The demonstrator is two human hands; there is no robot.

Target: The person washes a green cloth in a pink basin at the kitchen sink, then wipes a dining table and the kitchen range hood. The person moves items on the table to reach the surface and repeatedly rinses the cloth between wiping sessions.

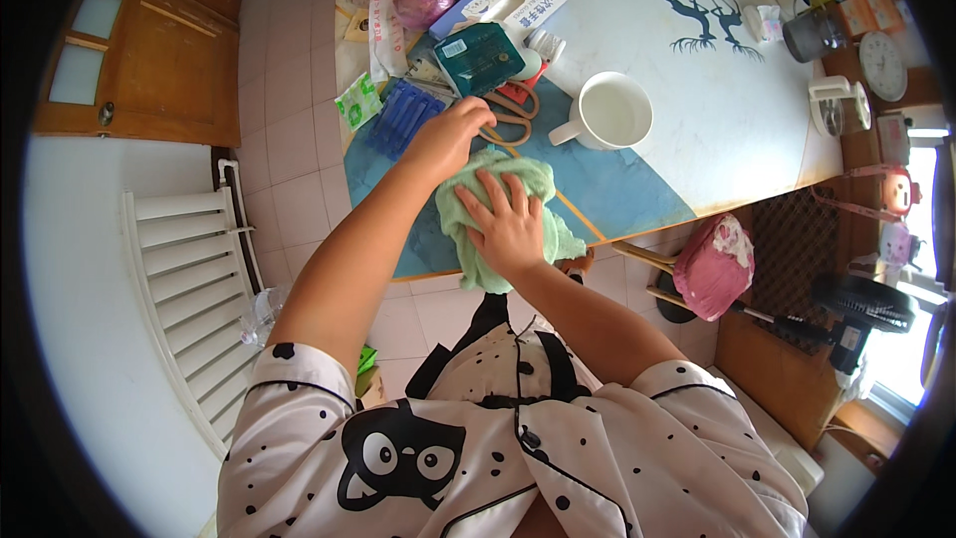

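A light green cloth lies bunched near the table's front edge, with one end trailing to the right. My right hand rests on top of it, palm down with its fingers spread. Farther up, my left hand has its fingers curled beside the tan-handled scissors. Whether it grips anything is hidden. Just beyond its fingertips is a dark teal packet. Blue plastic strips lie to its left, along with a green-and-white sachet. To the right stands a white mug.
Farther back on the table are a disposable-glove box, a purple bundle in clear plastic and a white bottle. A pink-covered stool stands by the table's right side, near a black fan. A white radiator is at left.
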